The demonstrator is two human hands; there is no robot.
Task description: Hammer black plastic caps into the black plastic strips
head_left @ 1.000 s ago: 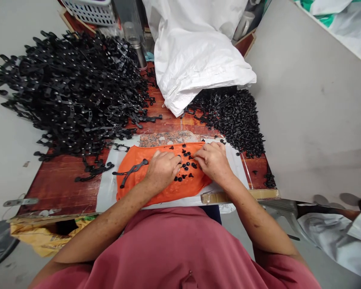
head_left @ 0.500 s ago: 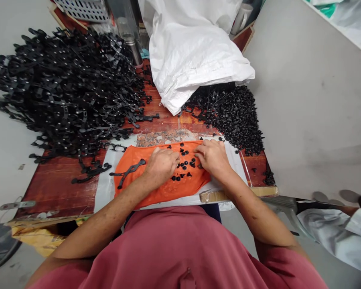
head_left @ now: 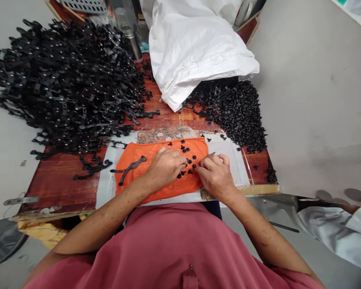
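An orange cloth [head_left: 156,188] lies in front of me with several small black plugs [head_left: 194,157] scattered over it. My left hand [head_left: 167,165] rests on the cloth, thumb and forefinger closed on what looks like one of the small black plugs. At the cloth's right edge, my right hand [head_left: 215,172] is curled round a thin dark pointed tool [head_left: 209,155], its tip sticking out above the fingers. The right fingertips also touch a plug; the palm hides most of the tool. Left of my left hand lie crossed black straps [head_left: 130,168].
A large heap of black straps [head_left: 69,84] covers the table's left side. At the right back is a pile of black plugs [head_left: 240,112], partly under a white sack [head_left: 198,48]. A steel flask [head_left: 134,46] stands behind. A taped strip [head_left: 252,190] runs along the front edge.
My right hand has drawn down and toward me from the cloth's upper right, and the dark tool now shows. My left hand has shifted slightly right. Some plugs between the hands have changed place.
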